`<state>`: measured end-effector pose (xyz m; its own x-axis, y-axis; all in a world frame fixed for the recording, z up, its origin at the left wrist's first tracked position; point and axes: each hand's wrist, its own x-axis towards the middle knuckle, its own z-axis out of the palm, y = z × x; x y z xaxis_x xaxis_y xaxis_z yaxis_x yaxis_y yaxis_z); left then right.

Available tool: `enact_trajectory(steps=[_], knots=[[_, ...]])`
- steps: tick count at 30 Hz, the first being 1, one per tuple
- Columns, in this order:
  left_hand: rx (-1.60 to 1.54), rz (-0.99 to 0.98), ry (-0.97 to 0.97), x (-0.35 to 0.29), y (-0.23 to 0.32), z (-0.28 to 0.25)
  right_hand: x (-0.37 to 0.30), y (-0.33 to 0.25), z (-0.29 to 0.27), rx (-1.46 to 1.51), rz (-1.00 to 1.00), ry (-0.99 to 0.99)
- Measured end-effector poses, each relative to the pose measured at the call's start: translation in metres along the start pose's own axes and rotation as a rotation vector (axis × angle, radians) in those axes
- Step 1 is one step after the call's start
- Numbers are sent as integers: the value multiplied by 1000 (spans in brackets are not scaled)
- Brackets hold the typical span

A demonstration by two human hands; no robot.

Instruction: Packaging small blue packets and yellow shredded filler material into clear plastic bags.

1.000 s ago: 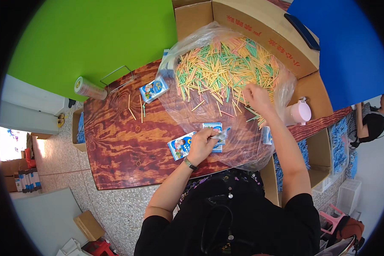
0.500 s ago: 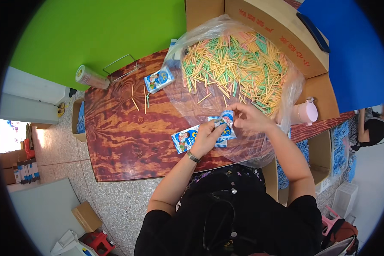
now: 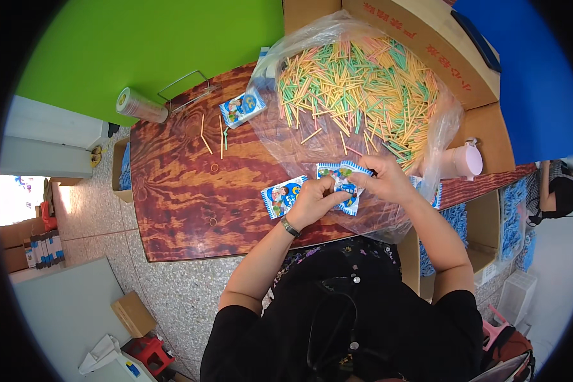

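Note:
A small blue-and-white packet (image 3: 346,186) is between my two hands, just in front of a heap of thin pastel sticks (image 3: 356,86) on clear plastic film (image 3: 267,121). My left hand (image 3: 314,202) is closed, thumb and fingers pinching the packet's near left part. My right hand (image 3: 386,181) is closed on its upper right edge. A second packet overlaps behind it, partly hidden by my hands. Beside my left hand another blue-and-white packet (image 3: 281,196) lies flat on the brown wood-grain table (image 3: 178,191).
One more packet (image 3: 242,108) lies at the far left of the film, near a few loose sticks (image 3: 223,139). A stack of cups (image 3: 140,106), a wire stand (image 3: 188,89), a cardboard box (image 3: 449,70) and a pink bottle (image 3: 461,162) stand around. Boxes of blue packets (image 3: 452,229) sit at right.
My right hand has lowered its fingers onto the packet, which now stands more upright between both hands. My left hand has shifted slightly. The whole view has moved a little.

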<state>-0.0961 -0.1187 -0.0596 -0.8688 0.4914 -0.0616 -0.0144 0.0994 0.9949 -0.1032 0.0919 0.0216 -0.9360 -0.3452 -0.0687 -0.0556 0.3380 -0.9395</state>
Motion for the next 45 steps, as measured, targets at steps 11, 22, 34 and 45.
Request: enact_trajectory(steps=[11, 22, 34, 45], knots=[[154, 168, 214, 4, 4, 7, 14, 28, -42, -145, 9, 193], [253, 186, 116, 6, 1, 24, 58, 89, -65, -1100, 320, 226], [387, 301, 7, 3, -13, 28, 63, 81, -62, -1282, 161, 79], [841, 536, -186, 21, -3, 69, 63, 99, -66, -1317, 15, 128]])
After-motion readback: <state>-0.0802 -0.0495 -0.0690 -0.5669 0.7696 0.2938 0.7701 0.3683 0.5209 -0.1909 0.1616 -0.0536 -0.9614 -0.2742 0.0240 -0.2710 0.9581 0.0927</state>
